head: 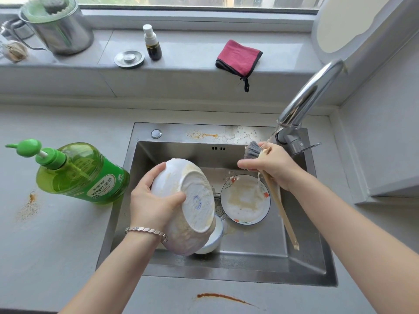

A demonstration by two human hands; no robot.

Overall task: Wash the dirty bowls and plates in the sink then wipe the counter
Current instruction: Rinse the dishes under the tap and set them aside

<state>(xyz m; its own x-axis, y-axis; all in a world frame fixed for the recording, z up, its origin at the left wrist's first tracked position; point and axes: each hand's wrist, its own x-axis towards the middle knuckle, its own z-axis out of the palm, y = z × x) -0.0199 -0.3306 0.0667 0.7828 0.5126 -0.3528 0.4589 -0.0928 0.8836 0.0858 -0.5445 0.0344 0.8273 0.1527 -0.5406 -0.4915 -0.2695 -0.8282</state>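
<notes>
My left hand (pixel 152 200) grips a large white bowl (pixel 190 211) by its rim, tilted so its smeared underside faces me, above the steel sink (pixel 301 257). My right hand (pixel 269 166) holds a wooden-handled dish brush (pixel 275 196) with grey bristles up under the faucet (pixel 306 98), where water runs. A dirty flowered plate (pixel 246 199) lies on the sink floor. A smaller white bowl (pixel 214 240) sits partly hidden under the large one.
A green dish soap bottle (pixel 81 171) stands left of the sink on the counter (pixel 56 245). Brown stains (pixel 226 298) mark the counter in front and at left. On the sill lie a red cloth (pixel 238 57), a spray bottle (pixel 153 43), a drain stopper (pixel 129 58) and a metal pot (pixel 59 28).
</notes>
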